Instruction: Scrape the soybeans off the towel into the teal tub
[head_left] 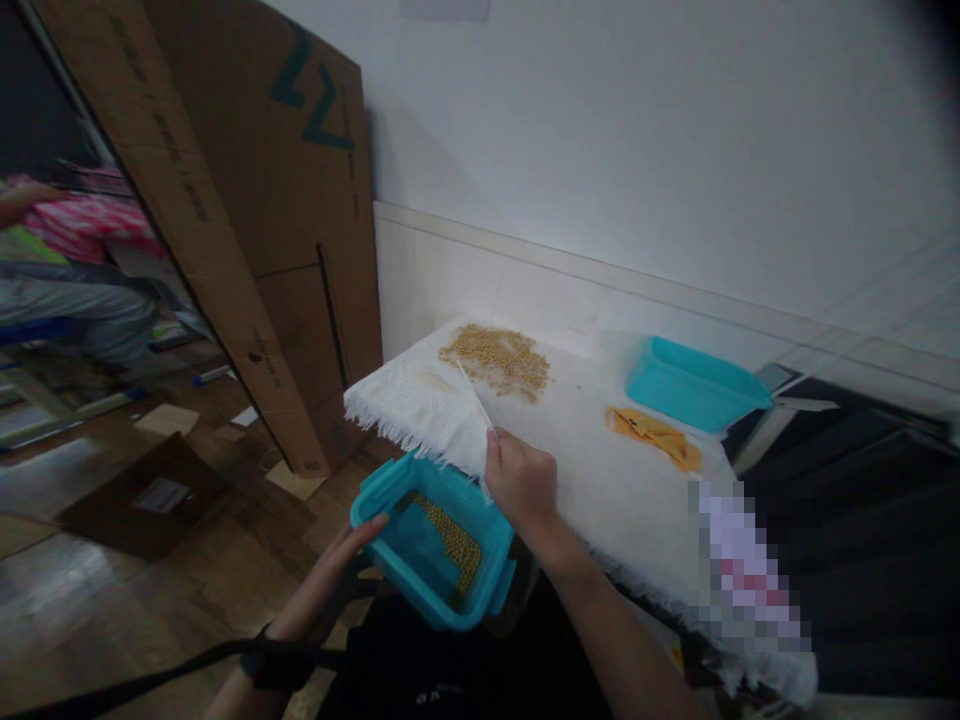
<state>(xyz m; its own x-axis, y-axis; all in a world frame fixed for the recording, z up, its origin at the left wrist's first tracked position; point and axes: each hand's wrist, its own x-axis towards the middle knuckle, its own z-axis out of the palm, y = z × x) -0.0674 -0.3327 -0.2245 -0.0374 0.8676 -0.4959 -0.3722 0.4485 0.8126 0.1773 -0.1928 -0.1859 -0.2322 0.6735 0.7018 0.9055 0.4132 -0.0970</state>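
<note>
My left hand (350, 550) grips the left rim of a teal plastic tub (414, 590), its thumb over the edge. The tub is tilted at the table's front edge, with yellowish beans lying in a band across its bottom. My right hand (523, 482) is closed around the near end of a thin, straight white piece (477, 396); I cannot tell whether it is a stick or the edge of a card. Its far end points at a loose spread of yellow beans (499, 358) on the white fringed cloth (577, 470).
A second teal tub (690, 385) stands at the table's right, beside a crumpled orange cloth (656, 437). A tall cardboard box (300, 250) rises at the left. Flattened cardboard (142, 495) lies on the floor. Another person's legs (97, 300) show at far left.
</note>
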